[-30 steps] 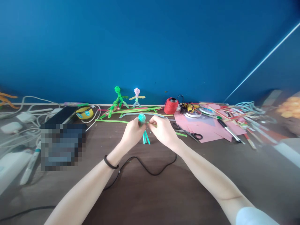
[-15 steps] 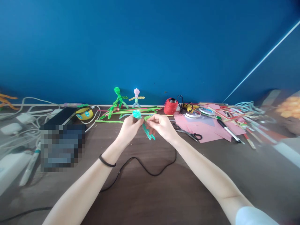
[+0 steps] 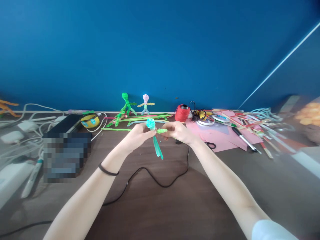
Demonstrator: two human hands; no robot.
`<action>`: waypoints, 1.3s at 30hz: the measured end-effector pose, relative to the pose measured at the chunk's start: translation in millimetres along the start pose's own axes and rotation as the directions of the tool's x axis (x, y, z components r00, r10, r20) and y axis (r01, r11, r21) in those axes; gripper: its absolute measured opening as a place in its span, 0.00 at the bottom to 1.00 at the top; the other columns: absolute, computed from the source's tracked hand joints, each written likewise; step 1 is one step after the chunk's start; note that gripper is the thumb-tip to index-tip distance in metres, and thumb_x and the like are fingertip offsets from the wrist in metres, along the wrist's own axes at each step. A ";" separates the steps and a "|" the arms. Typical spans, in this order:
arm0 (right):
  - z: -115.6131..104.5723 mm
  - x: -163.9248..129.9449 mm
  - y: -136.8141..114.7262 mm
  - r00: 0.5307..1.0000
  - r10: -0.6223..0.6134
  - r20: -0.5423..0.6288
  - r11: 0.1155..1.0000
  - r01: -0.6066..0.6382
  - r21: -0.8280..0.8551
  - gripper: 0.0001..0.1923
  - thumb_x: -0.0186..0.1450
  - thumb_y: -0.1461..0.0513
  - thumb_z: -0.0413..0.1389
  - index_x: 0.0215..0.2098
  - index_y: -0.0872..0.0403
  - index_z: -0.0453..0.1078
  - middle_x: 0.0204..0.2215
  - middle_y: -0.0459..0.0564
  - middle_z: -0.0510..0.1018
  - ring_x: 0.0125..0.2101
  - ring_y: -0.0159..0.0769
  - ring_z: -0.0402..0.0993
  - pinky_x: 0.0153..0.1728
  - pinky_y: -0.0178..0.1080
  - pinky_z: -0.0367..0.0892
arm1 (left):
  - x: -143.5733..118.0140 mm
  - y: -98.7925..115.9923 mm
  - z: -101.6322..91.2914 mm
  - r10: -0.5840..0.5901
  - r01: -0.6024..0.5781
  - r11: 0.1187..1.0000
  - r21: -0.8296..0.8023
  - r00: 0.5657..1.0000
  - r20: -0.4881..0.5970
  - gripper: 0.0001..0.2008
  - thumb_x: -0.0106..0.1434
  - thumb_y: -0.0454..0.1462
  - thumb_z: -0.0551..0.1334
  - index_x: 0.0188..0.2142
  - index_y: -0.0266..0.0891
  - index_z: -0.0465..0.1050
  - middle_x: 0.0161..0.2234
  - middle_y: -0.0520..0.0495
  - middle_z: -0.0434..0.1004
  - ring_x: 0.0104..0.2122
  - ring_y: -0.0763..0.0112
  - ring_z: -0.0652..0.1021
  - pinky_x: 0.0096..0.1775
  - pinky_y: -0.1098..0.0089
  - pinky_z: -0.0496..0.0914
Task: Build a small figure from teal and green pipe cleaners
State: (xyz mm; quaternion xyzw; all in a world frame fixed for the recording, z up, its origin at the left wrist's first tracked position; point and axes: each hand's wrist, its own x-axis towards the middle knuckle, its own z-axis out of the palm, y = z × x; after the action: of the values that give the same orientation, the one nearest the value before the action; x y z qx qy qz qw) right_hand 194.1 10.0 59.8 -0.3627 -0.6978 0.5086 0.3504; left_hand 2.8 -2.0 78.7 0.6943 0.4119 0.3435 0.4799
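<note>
Teal pipe-cleaner figure (image 3: 155,140) held above brown table (image 3: 175,206), coiled head up, legs dangling toward 6 o'clock. Left hand (image 3: 136,135) pinched on its neck; right hand (image 3: 178,131) clamped on green arm (image 3: 162,131) at 3 o'clock. Red spool (image 3: 182,112) toward 1 o'clock.

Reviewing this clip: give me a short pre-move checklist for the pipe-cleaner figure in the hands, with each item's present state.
1. Left hand grips the teal figure below its coiled head: ok.
2. Right hand pinches the green pipe cleaner at the figure's side: ok.
3. Green piece fully wound on: cannot tell.
4. Teal legs hang free above the table: ok.
5. Black cable lies under the hands, apart from the figure: ok.
6. Scissors partly hidden by the right wrist: cannot tell.
</note>
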 end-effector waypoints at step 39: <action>23.1 -7.8 -16.2 0.965 -0.210 -0.158 0.882 0.117 -0.456 0.07 0.61 0.63 0.51 0.29 0.57 0.69 0.28 0.49 0.73 0.25 0.29 0.67 0.30 0.35 0.63 | 7.4 -21.3 9.3 -0.066 0.100 0.981 0.166 0.978 -0.197 0.08 0.50 0.40 0.58 0.23 0.36 0.66 0.20 0.52 0.68 0.23 0.73 0.68 0.28 0.71 0.62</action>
State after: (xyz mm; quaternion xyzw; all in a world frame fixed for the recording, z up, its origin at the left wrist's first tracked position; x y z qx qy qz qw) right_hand 175.7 -10.9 69.0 -0.4223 -0.7840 0.2654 0.3696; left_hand 8.9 5.4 56.3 0.6799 0.5132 0.3503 0.3895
